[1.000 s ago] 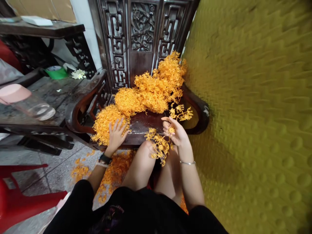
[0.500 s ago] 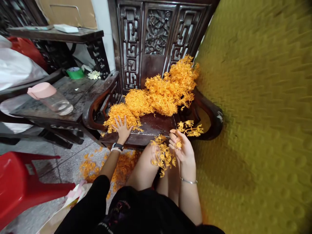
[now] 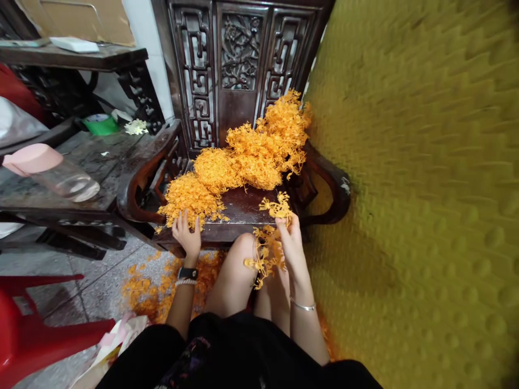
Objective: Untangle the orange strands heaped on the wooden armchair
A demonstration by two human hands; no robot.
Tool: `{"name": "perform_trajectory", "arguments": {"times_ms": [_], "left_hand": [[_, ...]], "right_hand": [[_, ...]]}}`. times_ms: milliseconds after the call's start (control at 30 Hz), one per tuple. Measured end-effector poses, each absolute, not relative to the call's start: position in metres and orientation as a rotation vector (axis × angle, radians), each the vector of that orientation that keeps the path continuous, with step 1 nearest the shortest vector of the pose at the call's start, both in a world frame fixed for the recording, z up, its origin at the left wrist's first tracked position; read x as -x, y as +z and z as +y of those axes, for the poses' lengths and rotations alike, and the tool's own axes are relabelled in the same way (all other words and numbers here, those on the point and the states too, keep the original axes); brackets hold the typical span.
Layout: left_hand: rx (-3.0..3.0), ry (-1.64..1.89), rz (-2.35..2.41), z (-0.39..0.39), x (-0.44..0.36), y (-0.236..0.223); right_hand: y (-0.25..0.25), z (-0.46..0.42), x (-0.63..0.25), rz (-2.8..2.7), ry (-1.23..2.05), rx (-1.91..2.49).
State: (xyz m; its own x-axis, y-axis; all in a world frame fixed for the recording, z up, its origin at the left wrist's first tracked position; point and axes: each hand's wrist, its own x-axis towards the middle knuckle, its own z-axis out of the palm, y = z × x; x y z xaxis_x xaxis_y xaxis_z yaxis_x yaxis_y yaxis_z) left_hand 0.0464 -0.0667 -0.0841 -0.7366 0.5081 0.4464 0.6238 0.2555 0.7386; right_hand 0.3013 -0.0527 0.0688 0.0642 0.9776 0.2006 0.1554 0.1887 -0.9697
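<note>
Orange branching pieces with small flower-like ends form a long pile (image 3: 259, 156) across the seat of a dark wooden chair (image 3: 243, 204). At the pile's near left end, my left hand (image 3: 187, 237) has its fingers apart, the tips against the orange pieces; nothing is visibly gripped. My right hand (image 3: 291, 235), above my knees, is closed on an orange sprig (image 3: 278, 206) that sticks out past its fingertips. More orange sprigs (image 3: 263, 259) hang beside that hand over my lap; whether they are joined to the held one I cannot tell.
Loose orange bits (image 3: 150, 283) litter the tiled floor. On the left, a wooden side table (image 3: 101, 173) bears a pink-lidded bottle (image 3: 60, 173) and green tape (image 3: 100, 124). A red stool (image 3: 36, 329) stands at lower left. A yellow-green textured surface (image 3: 425, 162) rises along the right.
My left hand has drawn back from the top of the pile to its near edge. The right hand has turned and raised its sprig, moving slightly left. The whole view has shifted.
</note>
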Motion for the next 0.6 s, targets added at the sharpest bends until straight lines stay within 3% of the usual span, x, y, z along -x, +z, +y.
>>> {"name": "perform_trajectory", "arguments": {"times_ms": [133, 267, 400, 600], "left_hand": [[0.869, -1.945, -2.324, -0.075, -0.064, -0.045], [1.588, -2.535, -1.886, -0.089, -0.117, 0.033], [1.982, -2.276, -1.743, -0.099, -0.172, 0.089], [2.002, -2.054, -2.062, -0.08, -0.164, 0.079]], "right_hand": [[0.074, -0.067, -0.301, -1.388, 0.812, 1.266], [0.084, -0.09, -0.286, -1.505, 0.702, 1.385], [0.098, -0.106, -0.272, -1.551, 0.705, 1.372], [0.101, -0.102, -0.284, -1.472, 1.173, 1.153]]}}
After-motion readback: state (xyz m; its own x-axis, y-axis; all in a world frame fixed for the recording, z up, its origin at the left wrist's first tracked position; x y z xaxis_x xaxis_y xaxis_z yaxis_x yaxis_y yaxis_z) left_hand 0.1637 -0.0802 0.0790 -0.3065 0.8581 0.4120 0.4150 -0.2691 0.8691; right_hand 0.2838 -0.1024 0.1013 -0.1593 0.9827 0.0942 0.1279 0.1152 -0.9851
